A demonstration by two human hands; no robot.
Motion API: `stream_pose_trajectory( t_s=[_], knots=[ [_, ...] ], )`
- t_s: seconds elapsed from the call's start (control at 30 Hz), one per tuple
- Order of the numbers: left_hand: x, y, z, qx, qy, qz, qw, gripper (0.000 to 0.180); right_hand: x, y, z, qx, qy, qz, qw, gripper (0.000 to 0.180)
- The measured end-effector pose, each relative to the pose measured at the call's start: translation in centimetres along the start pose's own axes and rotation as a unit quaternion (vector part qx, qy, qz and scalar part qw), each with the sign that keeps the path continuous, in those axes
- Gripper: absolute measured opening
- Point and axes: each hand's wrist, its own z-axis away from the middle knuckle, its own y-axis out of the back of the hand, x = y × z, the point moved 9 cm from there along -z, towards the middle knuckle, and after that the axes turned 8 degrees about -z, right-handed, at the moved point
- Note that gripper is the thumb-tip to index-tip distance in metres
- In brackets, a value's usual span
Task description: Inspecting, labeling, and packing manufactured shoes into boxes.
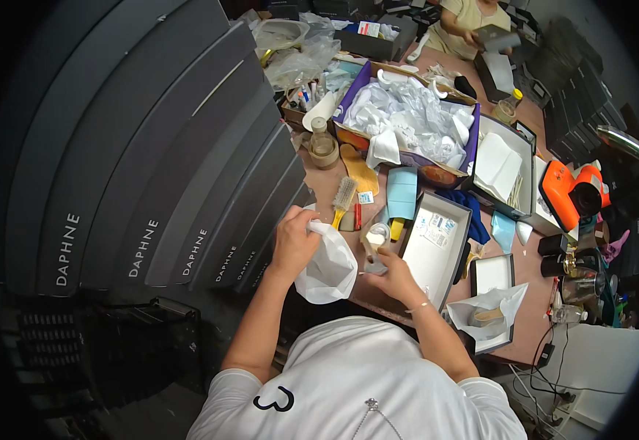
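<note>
My left hand is closed on the rim of a white cloth-like bag, which hangs with its mouth spread. Just to the right, my right hand grips a pale beige and brown item that looks like a shoe; the fingers and its tilt hide part of it. Beside that hand lies an open shoebox with printed paper slips inside. A yellow-handled brush lies beyond my left hand. Nearer on the right, a shoe rests in white tissue paper over another box.
Dark shoeboxes stack high on the left. A purple-edged carton full of crumpled white paper stands behind, near a glass jar. Orange device, bottles and cables crowd the right. Across the table, another person handles a dark box.
</note>
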Motion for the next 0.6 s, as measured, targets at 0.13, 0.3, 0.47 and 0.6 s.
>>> stream_pose_trajectory(
  t_s=[0.13,0.3,0.47,0.6],
  knots=[
    [-0.2,-1.6,-1.8,-0.038,0.021,-0.077,0.996,0.017,-7.8,10.5,6.1,-0.001,0.015,-0.286,0.958,0.057],
    [4.4,-3.8,-4.0,-0.038,0.065,0.099,0.992,0.017,-8.9,14.1,12.3,-0.079,0.062,-0.556,0.825,0.068],
    [10.0,-6.0,-1.6,-0.194,0.047,0.226,0.953,0.022,-4.2,9.8,8.7,0.058,-0.018,-0.565,0.823,0.058],
    [8.4,-8.2,-1.3,-0.227,0.013,0.218,0.949,0.025,1.8,8.8,10.3,0.142,-0.054,-0.745,0.65,0.056]
  ],
)
